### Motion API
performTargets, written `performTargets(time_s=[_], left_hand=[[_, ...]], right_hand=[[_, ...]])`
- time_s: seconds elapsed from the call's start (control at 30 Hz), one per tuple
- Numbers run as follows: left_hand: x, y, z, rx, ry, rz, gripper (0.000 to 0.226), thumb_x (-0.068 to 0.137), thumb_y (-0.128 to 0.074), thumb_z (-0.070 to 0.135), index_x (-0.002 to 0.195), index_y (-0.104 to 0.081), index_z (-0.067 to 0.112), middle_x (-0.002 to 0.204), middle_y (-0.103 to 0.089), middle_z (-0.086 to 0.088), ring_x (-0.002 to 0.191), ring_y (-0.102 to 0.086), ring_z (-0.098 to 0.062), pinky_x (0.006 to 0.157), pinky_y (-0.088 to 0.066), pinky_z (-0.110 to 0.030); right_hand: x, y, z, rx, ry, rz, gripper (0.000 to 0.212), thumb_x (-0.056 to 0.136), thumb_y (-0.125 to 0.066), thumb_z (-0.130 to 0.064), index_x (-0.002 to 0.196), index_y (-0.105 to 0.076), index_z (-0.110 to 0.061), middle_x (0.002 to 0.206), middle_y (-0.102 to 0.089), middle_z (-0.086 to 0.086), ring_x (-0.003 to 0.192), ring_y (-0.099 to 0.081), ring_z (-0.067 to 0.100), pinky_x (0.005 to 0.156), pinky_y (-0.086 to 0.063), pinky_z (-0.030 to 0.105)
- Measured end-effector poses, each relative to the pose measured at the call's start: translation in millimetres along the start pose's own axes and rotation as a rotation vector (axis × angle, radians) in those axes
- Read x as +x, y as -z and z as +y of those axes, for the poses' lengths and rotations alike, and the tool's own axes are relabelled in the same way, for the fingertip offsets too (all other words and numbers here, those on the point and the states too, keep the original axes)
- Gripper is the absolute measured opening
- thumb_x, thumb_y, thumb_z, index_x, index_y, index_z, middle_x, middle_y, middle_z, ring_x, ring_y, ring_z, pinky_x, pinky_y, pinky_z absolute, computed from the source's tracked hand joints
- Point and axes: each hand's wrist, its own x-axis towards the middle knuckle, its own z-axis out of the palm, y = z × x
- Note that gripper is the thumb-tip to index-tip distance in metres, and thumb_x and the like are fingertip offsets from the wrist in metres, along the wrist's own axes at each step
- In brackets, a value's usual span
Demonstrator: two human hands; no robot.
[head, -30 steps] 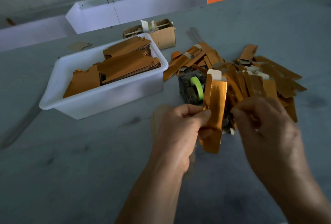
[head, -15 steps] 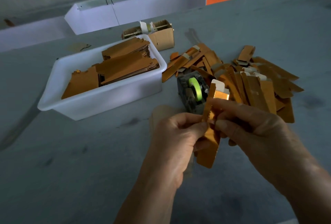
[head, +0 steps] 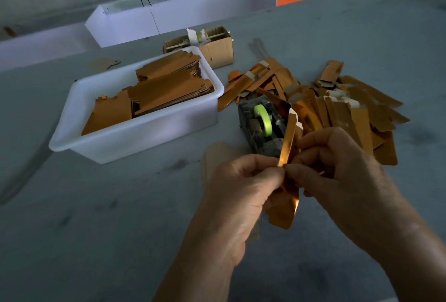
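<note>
White tub (head: 144, 137), tape dispenser (head: 259, 123)

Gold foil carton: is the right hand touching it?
Touching. The head view shows the right hand pinching the gold foil carton at mid-length, with no gap, directly opposite the left hand, which pinches it from the other side.

Left hand (head: 243, 186): fingers curled, thumb and forefinger pinching.
Right hand (head: 337, 171): fingers curled, pinching, thumb tip just beside left thumb.
</note>
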Motion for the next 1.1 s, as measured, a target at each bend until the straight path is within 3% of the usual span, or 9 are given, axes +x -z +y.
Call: performTargets(time_s=[0.07,0.2,0.4,0.47,0.57,0.63,0.77,0.93,1.1], left_hand=[[-0.9,0.5,-1.4,0.001,-0.001,-0.016,0.018,0.072,-0.073,0.025,0.084,-0.074,0.012,0.081,-0.076,-0.005,0.08,-0.073,-0.019,0.08,-0.059,-0.035],[-0.3,-1.3,-6.2,-0.01,-0.025,0.049,0.011,0.087,-0.064,0.012,0.083,-0.074,0.01,0.078,-0.075,-0.007,0.071,-0.071,-0.015,0.068,-0.059,-0.026],[-3.6,-9.1,-13.6,0.033,-0.108,0.178,0.015,0.088,-0.064,0.011,0.078,-0.075,0.014,0.066,-0.071,-0.003,0.061,-0.067,-0.012,0.06,-0.056,-0.024],[-4.9,-14.4,-18.7,0.106,-0.176,0.263,0.018,0.087,-0.065,0.011,0.074,-0.075,0.019,0.061,-0.068,0.0,0.058,-0.064,-0.012,0.059,-0.056,-0.032],[-7.7,-18.8,-24.7,0.189,-0.291,0.386,0.021,0.085,-0.065,0.009,0.074,-0.072,0.025,0.058,-0.067,0.0,0.054,-0.063,-0.016,0.054,-0.055,-0.039],[-8.9,-15.5,-24.0,0.144,-0.304,0.406,0.018,0.086,-0.066,0.01,0.075,-0.072,0.023,0.06,-0.069,0.001,0.052,-0.064,-0.011,0.048,-0.053,-0.031],[-8.8,-12.0,-18.4,0.009,-0.218,0.317,0.017,0.085,-0.068,0.013,0.078,-0.075,0.027,0.068,-0.073,0.002,0.063,-0.069,-0.012,0.054,-0.053,-0.019],[-10.1,-8.3,-14.4,-0.043,-0.153,0.259,0.017,0.084,-0.069,0.008,0.092,-0.071,0.022,0.069,-0.071,-0.003,0.063,-0.069,-0.015,0.054,-0.055,-0.021],[-9.6,0.6,-12.6,-0.038,-0.049,0.173,0.008,0.088,-0.063,0.008,0.094,-0.065,0.015,0.071,-0.073,-0.004,0.065,-0.07,-0.018,0.051,-0.053,-0.022]], right_hand=[[-0.4,-0.8,1.0,-0.014,0.007,0.017,0.029,0.076,-0.07,-0.026,0.087,-0.045,-0.037,0.075,-0.066,-0.02,0.069,-0.061,-0.008,0.052,-0.047,0.009],[-1.6,-3.9,0.6,-0.045,0.017,0.014,0.028,0.077,-0.07,-0.023,0.085,-0.046,-0.034,0.066,-0.064,-0.01,0.071,-0.06,-0.008,0.06,-0.045,0.005],[-3.9,-5.2,-6.0,-0.194,-0.011,0.026,0.029,0.078,-0.071,-0.025,0.085,-0.045,-0.035,0.067,-0.062,-0.011,0.066,-0.06,-0.004,0.055,-0.045,0.005],[-4.5,-7.7,-10.7,-0.284,-0.027,0.062,0.027,0.078,-0.071,-0.031,0.089,-0.045,-0.032,0.068,-0.06,-0.012,0.06,-0.057,-0.002,0.046,-0.043,0.011],[-5.6,-9.0,-15.2,-0.351,-0.051,0.095,0.031,0.074,-0.068,-0.045,0.09,-0.045,-0.031,0.066,-0.057,-0.012,0.062,-0.056,0.001,0.052,-0.046,0.02],[-6.7,-6.8,-14.8,-0.376,-0.036,0.12,0.037,0.066,-0.059,-0.059,0.087,-0.044,-0.032,0.06,-0.055,-0.012,0.055,-0.054,0.002,0.049,-0.046,0.024],[-7.0,-4.6,-11.5,-0.149,-0.071,0.057,0.043,0.053,-0.048,-0.071,0.081,-0.045,-0.038,0.064,-0.058,-0.012,0.06,-0.059,-0.001,0.045,-0.041,0.011],[-6.5,-8.2,-3.0,0.18,-0.138,-0.043,0.028,0.055,-0.058,-0.054,0.075,-0.059,-0.034,0.077,-0.065,-0.018,0.071,-0.062,0.0,0.059,-0.044,0.018],[-6.2,-11.2,2.1,0.14,-0.137,-0.027,0.006,0.074,-0.063,-0.035,0.074,-0.059,-0.03,0.075,-0.064,-0.015,0.07,-0.06,0.0,0.058,-0.042,0.018]])
